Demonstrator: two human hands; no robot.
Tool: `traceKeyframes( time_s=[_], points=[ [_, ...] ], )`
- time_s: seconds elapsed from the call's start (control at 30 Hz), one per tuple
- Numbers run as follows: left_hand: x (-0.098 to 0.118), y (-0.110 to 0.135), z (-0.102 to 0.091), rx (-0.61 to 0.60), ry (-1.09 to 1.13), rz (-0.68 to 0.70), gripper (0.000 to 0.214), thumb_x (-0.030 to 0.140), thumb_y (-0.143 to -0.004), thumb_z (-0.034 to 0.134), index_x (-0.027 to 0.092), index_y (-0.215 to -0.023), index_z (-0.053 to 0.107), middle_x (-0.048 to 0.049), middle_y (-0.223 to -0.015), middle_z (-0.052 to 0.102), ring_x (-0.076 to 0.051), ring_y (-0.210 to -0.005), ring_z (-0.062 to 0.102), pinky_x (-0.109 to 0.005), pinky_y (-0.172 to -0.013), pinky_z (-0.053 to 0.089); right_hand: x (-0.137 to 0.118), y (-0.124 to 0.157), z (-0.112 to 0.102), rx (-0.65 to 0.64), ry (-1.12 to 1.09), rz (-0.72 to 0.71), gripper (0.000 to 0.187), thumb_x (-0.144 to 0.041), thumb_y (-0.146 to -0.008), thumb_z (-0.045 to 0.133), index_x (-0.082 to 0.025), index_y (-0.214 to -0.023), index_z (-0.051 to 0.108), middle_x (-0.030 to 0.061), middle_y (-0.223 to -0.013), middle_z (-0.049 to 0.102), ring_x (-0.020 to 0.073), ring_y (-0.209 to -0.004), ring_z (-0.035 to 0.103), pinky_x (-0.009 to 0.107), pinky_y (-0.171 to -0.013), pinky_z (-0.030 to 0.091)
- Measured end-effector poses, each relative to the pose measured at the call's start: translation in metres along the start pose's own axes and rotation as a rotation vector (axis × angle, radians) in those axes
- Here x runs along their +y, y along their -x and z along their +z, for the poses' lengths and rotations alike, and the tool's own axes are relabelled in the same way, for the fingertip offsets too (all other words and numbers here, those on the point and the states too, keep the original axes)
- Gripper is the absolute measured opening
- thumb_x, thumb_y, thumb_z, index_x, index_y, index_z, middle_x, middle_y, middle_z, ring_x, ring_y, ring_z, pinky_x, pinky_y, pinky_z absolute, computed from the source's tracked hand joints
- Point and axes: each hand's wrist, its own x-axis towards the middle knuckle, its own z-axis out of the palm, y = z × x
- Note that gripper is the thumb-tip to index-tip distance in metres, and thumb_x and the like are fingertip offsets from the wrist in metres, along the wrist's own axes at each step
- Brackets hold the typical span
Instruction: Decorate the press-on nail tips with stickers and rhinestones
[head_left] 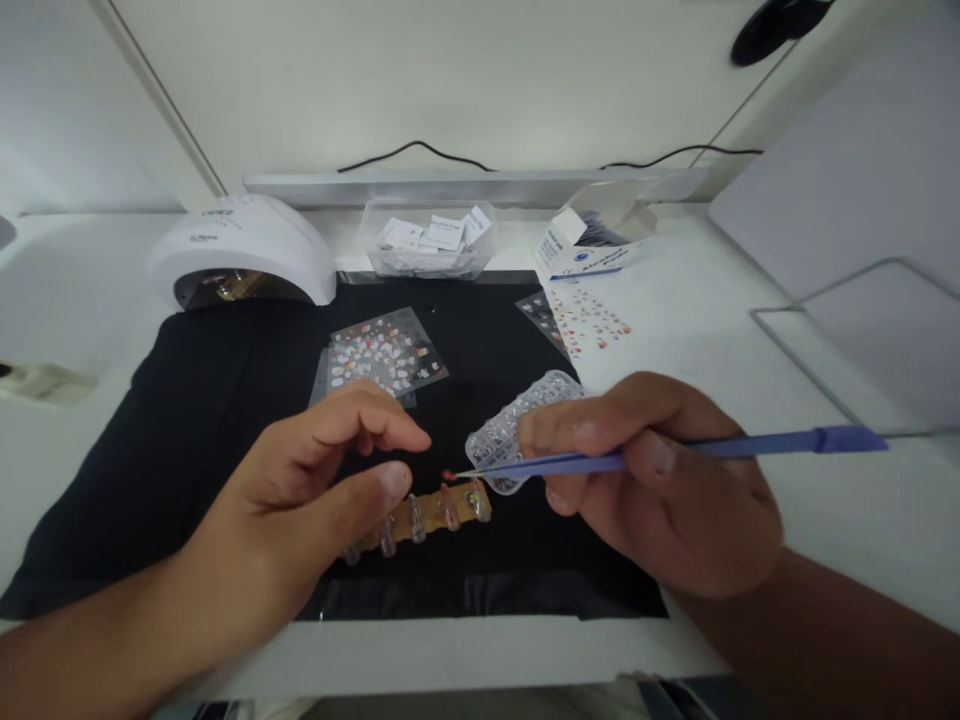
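My right hand (652, 470) grips blue-purple tweezers (570, 465) like a pen. A tiny red piece, perhaps a sticker, shows at their tip, just above a wooden strip (431, 512) that carries several clear and pinkish false nails (418, 520). To the left, my left hand (315, 490) has its thumb and forefinger apart with nothing seen between them. Its thumb is close over the strip's left part and hides some of it. Partly behind my right fingers lies a clear compartment case (510, 425) of small shiny pieces.
Transparent sticker sheets (386, 350) lie on the black mat (262, 380), with another patterned sheet (592, 320) at right. Along the back stand a white nail lamp (247, 240) holding another strip, a plastic tub (375, 255) of white packets, and an open box (574, 250) of packets.
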Motion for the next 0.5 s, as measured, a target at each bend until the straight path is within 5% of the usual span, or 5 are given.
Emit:
traceKeyframes(
  time_s=[0.13, 0.27, 0.5],
  points=[
    [0.005, 0.0, -0.003, -0.06, -0.394, 0.142, 0.019, 0.021, -0.089, 0.062, 0.028, -0.107, 0.062, 0.0017, -0.103, 0.061, -0.016, -0.097, 0.056, -0.026, -0.085, 0.047, 0.002, -0.004, -0.003, 0.005, -0.043, 0.022, 0.013, -0.031, -0.092, 0.062, -0.026, -0.089, 0.073, -0.0044, -0.055, 0.061, 0.0116, -0.045, 0.048, 0.03, -0.048, 0.039],
    [0.011, -0.004, -0.003, -0.131, -0.635, 0.138, 0.017, 0.03, -0.089, 0.061, 0.026, -0.106, 0.06, -0.0002, -0.102, 0.061, -0.02, -0.093, 0.059, -0.033, -0.079, 0.047, -0.009, -0.008, -0.008, 0.007, -0.038, 0.005, 0.01, -0.028, -0.091, 0.063, -0.024, -0.088, 0.072, -0.0065, -0.056, 0.055, 0.0092, -0.044, 0.04, 0.029, -0.048, 0.032],
    [0.023, -0.003, 0.016, -0.266, -1.006, 0.176, 0.019, 0.029, -0.088, 0.062, 0.024, -0.105, 0.065, -0.0032, -0.096, 0.066, -0.027, -0.09, 0.06, -0.046, -0.077, 0.048, -0.025, -0.012, -0.035, -0.185, 0.008, 0.219, 0.005, -0.027, -0.09, 0.069, -0.022, -0.088, 0.068, -0.0075, -0.059, 0.047, 0.0085, -0.047, 0.037, 0.029, -0.05, 0.029]
  ],
)
